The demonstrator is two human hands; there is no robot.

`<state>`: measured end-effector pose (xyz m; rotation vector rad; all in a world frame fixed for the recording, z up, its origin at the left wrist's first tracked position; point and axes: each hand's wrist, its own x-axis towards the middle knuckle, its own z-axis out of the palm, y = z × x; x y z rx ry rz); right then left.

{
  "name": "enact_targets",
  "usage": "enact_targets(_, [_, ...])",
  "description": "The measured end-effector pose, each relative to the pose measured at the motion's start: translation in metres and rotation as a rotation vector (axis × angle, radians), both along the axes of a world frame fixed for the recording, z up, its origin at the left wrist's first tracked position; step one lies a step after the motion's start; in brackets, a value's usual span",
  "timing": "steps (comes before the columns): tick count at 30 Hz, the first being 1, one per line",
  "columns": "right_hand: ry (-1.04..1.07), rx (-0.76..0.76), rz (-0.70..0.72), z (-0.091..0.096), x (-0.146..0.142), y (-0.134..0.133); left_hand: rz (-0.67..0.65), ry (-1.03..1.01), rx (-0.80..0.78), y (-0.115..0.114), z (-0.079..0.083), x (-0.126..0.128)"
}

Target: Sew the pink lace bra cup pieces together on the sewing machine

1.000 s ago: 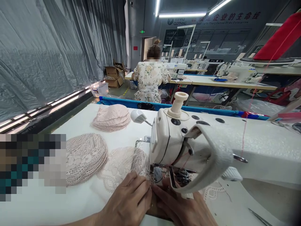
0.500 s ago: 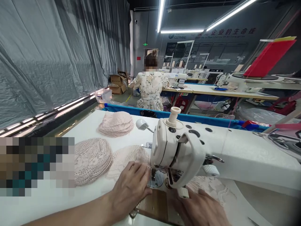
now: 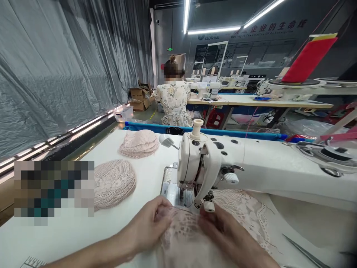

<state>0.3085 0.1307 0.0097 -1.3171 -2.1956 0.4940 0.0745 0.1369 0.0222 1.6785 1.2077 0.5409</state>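
A pale pink lace piece (image 3: 237, 212) lies on the white table in front of the white sewing machine (image 3: 251, 167). My left hand (image 3: 149, 225) pinches the lace's left edge just before the needle plate (image 3: 173, 190). Fingers closed on the lace, my right hand (image 3: 220, 227) grips it below the machine's head, near the presser foot (image 3: 182, 195). Both hands sit close together at the table's near edge.
Two stacks of pink lace cups (image 3: 113, 182) (image 3: 138, 142) lie on the table to the left. Scissors or tweezers (image 3: 304, 251) rest at the right. A person in a floral dress (image 3: 173, 100) sits at another sewing table (image 3: 259, 99) beyond. Grey plastic sheeting (image 3: 55, 67) hangs left.
The lace that was behind the needle at the left has come out toward me and now lies in front of the machine. Both hands drew back with it, and my view shifted.
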Motion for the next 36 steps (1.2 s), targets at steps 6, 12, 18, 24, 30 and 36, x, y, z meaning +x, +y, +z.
enact_targets(6, [-0.225, 0.461, -0.122, -0.016, -0.015, -0.001, -0.045, 0.344, 0.876, 0.016, -0.003, -0.013])
enact_targets(12, [-0.332, 0.448, 0.069, -0.028, -0.028, -0.005, -0.353, 0.377, 1.056, 0.028, -0.006, -0.011])
enact_targets(18, [-0.367, 0.466, 0.027, -0.011, -0.015, 0.009, -0.353, 0.434, 1.143, 0.034, -0.013, -0.005])
enact_targets(24, [-0.294, 0.527, -0.014, -0.015, -0.019, 0.018, -0.455, 0.411, 1.237, 0.033, -0.01, -0.003])
enact_targets(30, [-0.312, 0.606, 0.034, -0.022, -0.021, 0.004, -0.438, 0.4, 1.235, 0.033, -0.019, -0.002])
enact_targets(36, [-0.496, 0.545, 0.057, -0.019, -0.017, 0.0, -0.389, 0.418, 1.302, 0.034, -0.026, 0.0])
